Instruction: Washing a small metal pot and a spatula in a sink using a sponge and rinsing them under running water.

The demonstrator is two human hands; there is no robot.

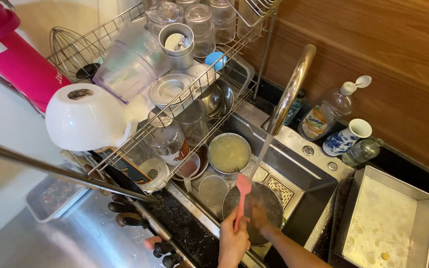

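Wood panelling backs a crowded steel sink [319, 181], with a loaded dish rack [175, 94] over its left side. Your left hand [233, 243] has its fingers closed round the handle of a pink spatula [242, 191], blade up near the water falling from the tap [289, 94]. Your right hand [260, 216] presses a dark round pan [269, 198]; whether those fingers curl or lie flat, I cannot tell. Keep the blade in the stream and steady the pan so nothing slips.

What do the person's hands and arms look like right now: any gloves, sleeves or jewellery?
Both hands are bare, no gloves. The left hand shows no ring or watch. The right hand is blurred; its forearm is bare, with no sleeve, as far as the frame shows.
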